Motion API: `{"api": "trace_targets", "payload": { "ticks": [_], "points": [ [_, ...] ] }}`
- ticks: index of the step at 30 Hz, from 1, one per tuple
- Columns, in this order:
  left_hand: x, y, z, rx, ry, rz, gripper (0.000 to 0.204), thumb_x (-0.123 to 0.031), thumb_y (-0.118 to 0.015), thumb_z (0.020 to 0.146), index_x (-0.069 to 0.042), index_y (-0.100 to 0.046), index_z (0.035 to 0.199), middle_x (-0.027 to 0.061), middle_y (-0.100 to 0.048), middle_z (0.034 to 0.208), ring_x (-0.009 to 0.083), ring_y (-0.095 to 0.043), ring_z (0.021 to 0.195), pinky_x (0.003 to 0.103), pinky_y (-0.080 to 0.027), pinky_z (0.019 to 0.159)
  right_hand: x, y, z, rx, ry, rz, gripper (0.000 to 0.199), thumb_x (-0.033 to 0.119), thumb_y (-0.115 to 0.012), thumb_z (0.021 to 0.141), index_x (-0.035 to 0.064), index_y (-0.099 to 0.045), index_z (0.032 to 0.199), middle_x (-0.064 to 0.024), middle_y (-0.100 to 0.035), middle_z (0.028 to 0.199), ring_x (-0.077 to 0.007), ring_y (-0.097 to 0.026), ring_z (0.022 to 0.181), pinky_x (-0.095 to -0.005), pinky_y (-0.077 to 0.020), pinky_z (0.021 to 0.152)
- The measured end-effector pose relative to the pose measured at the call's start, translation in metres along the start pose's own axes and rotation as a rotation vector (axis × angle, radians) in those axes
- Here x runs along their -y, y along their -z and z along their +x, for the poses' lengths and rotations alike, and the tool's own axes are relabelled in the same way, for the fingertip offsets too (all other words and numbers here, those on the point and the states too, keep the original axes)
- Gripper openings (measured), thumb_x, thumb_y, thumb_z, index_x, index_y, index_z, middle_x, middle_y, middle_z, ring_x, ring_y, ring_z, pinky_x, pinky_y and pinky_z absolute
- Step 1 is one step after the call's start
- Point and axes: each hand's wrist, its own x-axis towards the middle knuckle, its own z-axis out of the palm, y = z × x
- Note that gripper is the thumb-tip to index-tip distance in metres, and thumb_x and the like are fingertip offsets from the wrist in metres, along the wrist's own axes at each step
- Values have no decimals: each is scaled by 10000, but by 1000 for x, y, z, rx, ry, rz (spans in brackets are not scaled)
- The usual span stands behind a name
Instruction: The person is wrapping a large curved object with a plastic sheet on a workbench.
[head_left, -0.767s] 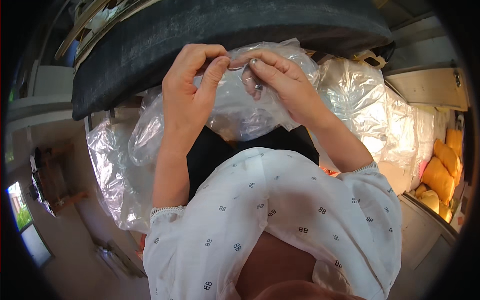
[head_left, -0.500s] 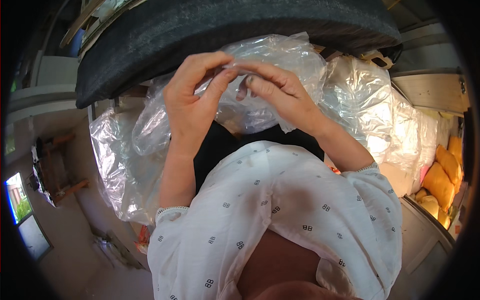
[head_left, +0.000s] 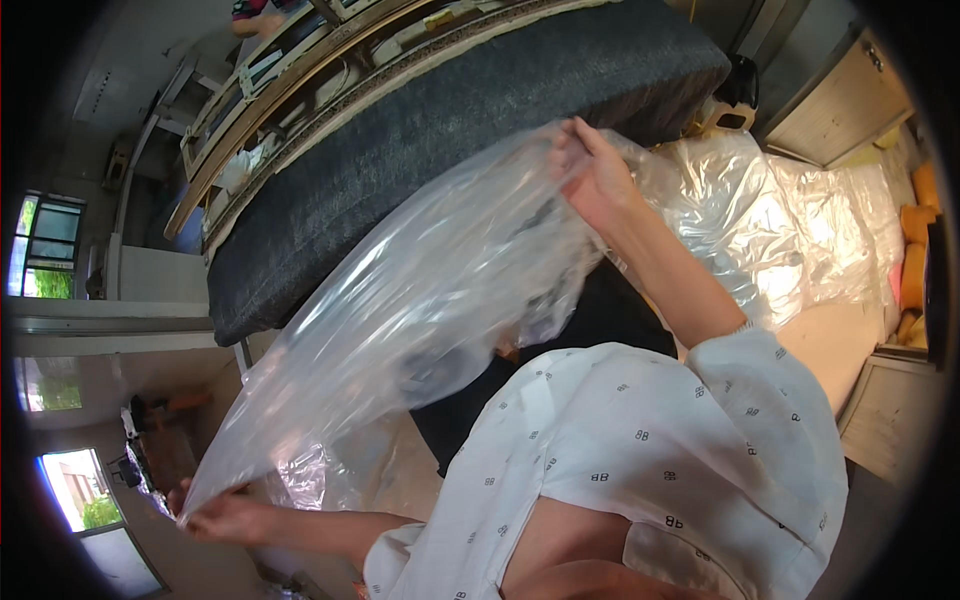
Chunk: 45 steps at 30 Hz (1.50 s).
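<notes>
— Where do you have your hands?
— My left hand (head_left: 225,515) is far out to my left and low, and my right hand (head_left: 600,185) is raised in front of me. They are well apart.

— And what do they hold?
— Each one has hold of the same clear plastic film (head_left: 430,270). My right thumb and fingers are closed on its upper right end, with some fingers seen through the film. The left fingers are curled around the lower left end; they are small and in shadow, so I cannot tell exactly how each finger lies.

— Where is the film, then?
— It is stretched slantwise between my two hands, in front of my body, smooth along the far edge and more wrinkled toward me. Behind it stands a long dark grey padded surface (head_left: 480,150). Nearer to me it passes in front of some black cloth (head_left: 620,310) below my white shirt (head_left: 680,430).

— What else is around you?
— To my right lies a wide heap of shiny plastic (head_left: 740,220), and beyond this there are orange things (head_left: 915,250). To my left I see a bright window (head_left: 80,485).
</notes>
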Motion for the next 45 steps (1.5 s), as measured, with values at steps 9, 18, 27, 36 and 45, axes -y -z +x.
{"api": "trace_targets", "payload": {
  "ticks": [9, 18, 27, 36, 45],
  "points": [
    [151, -149, 7, 231, 321, 199, 147, -211, -533, 881, -127, -554, 1000, -10, -557, 845, 39, -430, 587, 161, -360, 490, 275, 24, -90, -254, 1297, -614, 327, 259, -323, 924, 35, -562, 934, -112, -585, 909, -211, -560, 829, -360, -467, 782],
    [281, -195, -52, 530, 118, 532, 308, -254, -526, 887, 35, -547, 993, 104, -584, 912, 186, -535, 828, 289, -423, 778, 307, 6, 75, -157, 1335, -2355, 540, 362, -356, 933, 62, -260, 1371, -88, -293, 1396, -216, -366, 1207, -350, -300, 990],
    [357, -52, 84, 615, -145, 1090, 253, -187, -479, 888, 20, -543, 1018, 194, -577, 979, 324, -546, 883, 365, -419, 802, 327, 71, 157, -51, 332, -2182, 508, 447, -385, 887, 160, -403, 1306, -88, -321, 1389, -270, -291, 1282, -336, -260, 1035],
    [406, -81, 106, 603, -190, 1357, 349, -300, -422, 908, -9, -531, 1064, 214, -562, 1049, 383, -524, 962, 423, -405, 801, 305, 70, 175, -182, 422, -2192, 698, 541, -417, 851, 48, -327, 1337, -155, -343, 1369, -275, -317, 1270, -316, -246, 1036],
    [428, -143, 83, 424, 5, 1059, 381, -353, -519, 853, -23, -617, 1016, 127, -634, 980, 214, -587, 894, 334, -431, 826, 380, 99, 206, -146, 437, -2148, 539, 470, -388, 886, 6, -585, 1075, -135, -601, 1071, -227, -542, 1018, -297, -384, 896]
  ]
}}
